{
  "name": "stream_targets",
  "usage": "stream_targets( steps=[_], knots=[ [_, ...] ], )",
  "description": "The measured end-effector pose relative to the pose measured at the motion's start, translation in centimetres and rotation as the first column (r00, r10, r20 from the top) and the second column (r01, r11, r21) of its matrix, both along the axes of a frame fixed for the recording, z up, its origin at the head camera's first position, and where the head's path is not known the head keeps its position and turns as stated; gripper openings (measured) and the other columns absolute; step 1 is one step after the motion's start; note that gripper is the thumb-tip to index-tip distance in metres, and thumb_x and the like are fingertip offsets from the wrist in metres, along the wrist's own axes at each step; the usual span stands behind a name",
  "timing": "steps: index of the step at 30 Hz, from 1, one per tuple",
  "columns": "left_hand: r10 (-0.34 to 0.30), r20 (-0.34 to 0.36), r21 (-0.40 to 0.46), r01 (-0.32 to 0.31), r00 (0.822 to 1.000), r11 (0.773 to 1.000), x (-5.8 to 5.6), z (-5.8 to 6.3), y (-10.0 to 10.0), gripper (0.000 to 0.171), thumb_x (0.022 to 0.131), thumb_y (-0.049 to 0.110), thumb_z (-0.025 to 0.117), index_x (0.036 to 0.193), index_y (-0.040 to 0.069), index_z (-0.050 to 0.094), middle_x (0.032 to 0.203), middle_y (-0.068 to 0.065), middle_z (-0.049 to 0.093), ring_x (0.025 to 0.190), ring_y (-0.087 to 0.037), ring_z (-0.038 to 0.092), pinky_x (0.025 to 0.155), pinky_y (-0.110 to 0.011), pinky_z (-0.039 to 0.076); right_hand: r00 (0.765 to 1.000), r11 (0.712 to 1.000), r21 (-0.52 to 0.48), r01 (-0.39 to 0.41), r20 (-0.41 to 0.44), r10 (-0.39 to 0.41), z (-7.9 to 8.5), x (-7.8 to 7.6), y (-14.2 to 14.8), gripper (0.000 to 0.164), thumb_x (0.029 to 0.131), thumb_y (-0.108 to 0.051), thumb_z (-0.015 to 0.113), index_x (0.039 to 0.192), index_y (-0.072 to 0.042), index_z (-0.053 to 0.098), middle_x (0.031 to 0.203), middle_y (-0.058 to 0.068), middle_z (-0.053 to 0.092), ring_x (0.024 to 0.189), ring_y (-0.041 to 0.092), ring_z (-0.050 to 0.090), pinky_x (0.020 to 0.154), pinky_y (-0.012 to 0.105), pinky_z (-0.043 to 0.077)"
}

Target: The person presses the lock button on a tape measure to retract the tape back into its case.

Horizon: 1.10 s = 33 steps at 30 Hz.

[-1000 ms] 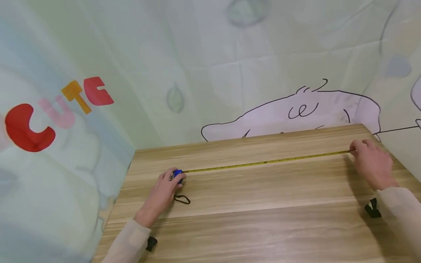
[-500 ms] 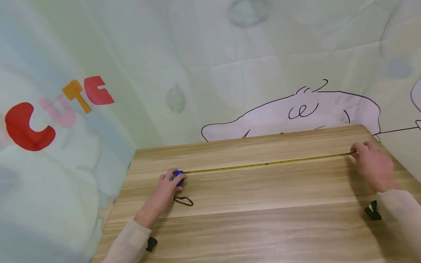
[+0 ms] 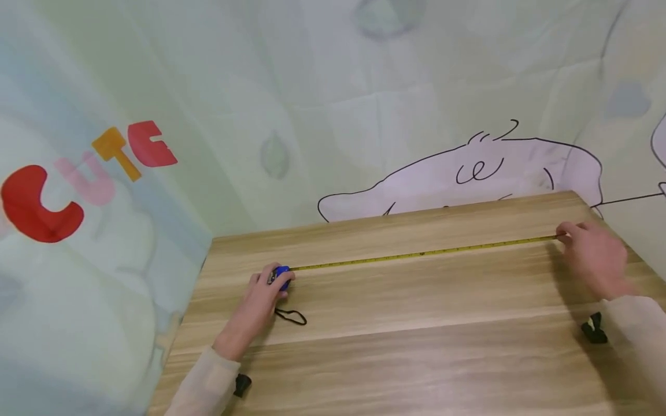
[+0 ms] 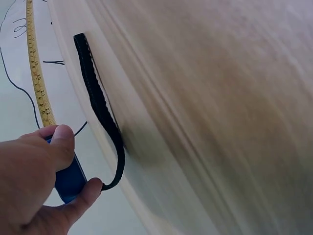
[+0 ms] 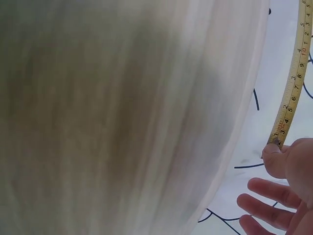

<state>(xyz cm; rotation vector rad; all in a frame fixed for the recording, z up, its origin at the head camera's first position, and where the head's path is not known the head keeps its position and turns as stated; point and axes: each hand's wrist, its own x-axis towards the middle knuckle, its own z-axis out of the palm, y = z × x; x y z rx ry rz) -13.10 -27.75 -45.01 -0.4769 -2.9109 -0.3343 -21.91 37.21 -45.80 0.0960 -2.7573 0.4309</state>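
Observation:
A blue tape measure (image 3: 281,279) sits in my left hand (image 3: 260,297), whose fingers and thumb grip the case near the left end of the table. From it the yellow blade (image 3: 421,254) runs straight across to the right. At its far end my right hand (image 3: 595,254) pinches the blade's tip between thumb and forefinger; the other fingers are spread in the right wrist view. A black wrist strap (image 4: 100,105) hangs from the case down to the wood. The low numbers on the blade show beside my right thumb (image 5: 275,161).
The wood-grain table (image 3: 395,370) spans the front of the view. Behind it hangs a pale printed curtain (image 3: 322,86) with a line-drawn figure; another on the left bears coloured letters (image 3: 41,202). Black wrist mounts (image 3: 594,328) show under both sleeves.
Both hands keep their hold on the tape measure, and the blade stays stretched at about the same length. My right hand shifts very slightly right, while the head view tilts a little.

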Motion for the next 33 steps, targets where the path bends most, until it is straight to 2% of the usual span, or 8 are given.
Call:
stream_targets(
  steps=[2,7,12,16,24,33],
  knots=[
    [-0.002,-0.013,0.008,0.002,1.000,1.000,-0.12,0.03,0.13,0.033,0.105,0.012,0.065,0.138,0.016,0.063,0.151,-0.026,0.047,0.120,-0.055,0.056,0.089,-0.062,0.059,1.000,1.000,0.007,0.006,-0.027,-0.006,0.22,-0.01,0.11,0.003,0.100,-0.003,0.066,0.102,-0.003,0.068,0.104,0.032,0.066,0.073,0.053,0.060,0.043,0.050,0.037],
    [0.006,-0.039,0.012,-0.005,0.999,1.000,-0.02,0.21,0.16,0.029,0.104,0.010,0.066,0.132,0.015,0.063,0.149,-0.026,0.049,0.115,-0.056,0.058,0.086,-0.061,0.060,0.999,1.000,0.012,0.008,-0.035,-0.008,0.52,-0.25,0.12,0.003,0.100,-0.004,0.068,0.102,-0.002,0.069,0.097,0.031,0.067,0.073,0.053,0.060,0.044,0.047,0.036],
    [0.017,-0.035,-0.002,-0.017,0.999,1.000,0.20,0.10,0.09,0.032,0.104,0.010,0.066,0.135,0.016,0.064,0.149,-0.026,0.049,0.114,-0.057,0.059,0.086,-0.061,0.061,0.999,1.000,0.013,-0.002,-0.035,0.002,0.50,-0.39,0.12,0.003,0.100,-0.004,0.069,0.102,-0.002,0.070,0.094,0.029,0.067,0.071,0.050,0.060,0.044,0.045,0.035],
    [0.019,-0.045,-0.008,-0.019,0.999,1.000,0.15,-0.04,0.07,0.036,0.104,0.011,0.067,0.139,0.016,0.065,0.149,-0.023,0.049,0.114,-0.053,0.060,0.087,-0.060,0.060,1.000,1.000,0.021,0.015,-0.027,-0.014,0.53,-0.39,0.17,0.004,0.099,-0.003,0.069,0.103,-0.002,0.070,0.095,0.027,0.067,0.076,0.051,0.061,0.047,0.050,0.039],
    [0.007,-0.070,-0.002,-0.007,0.998,1.000,0.01,0.12,0.09,0.030,0.103,0.010,0.069,0.132,0.015,0.067,0.147,-0.023,0.051,0.114,-0.052,0.060,0.089,-0.062,0.059,1.000,0.999,0.024,0.022,-0.008,-0.022,0.88,-0.34,0.26,0.005,0.100,-0.004,0.069,0.104,-0.003,0.071,0.103,0.027,0.066,0.084,0.050,0.062,0.053,0.056,0.044],
    [0.009,-0.076,-0.014,-0.010,0.997,1.000,0.42,-0.06,0.16,0.026,0.102,0.009,0.070,0.127,0.015,0.067,0.147,-0.024,0.052,0.109,-0.054,0.062,0.087,-0.062,0.060,0.999,1.000,0.020,-0.014,-0.045,0.015,0.67,-0.28,0.36,0.004,0.097,-0.002,0.073,0.100,-0.003,0.071,0.097,0.026,0.066,0.078,0.048,0.061,0.048,0.048,0.040]
  ],
)
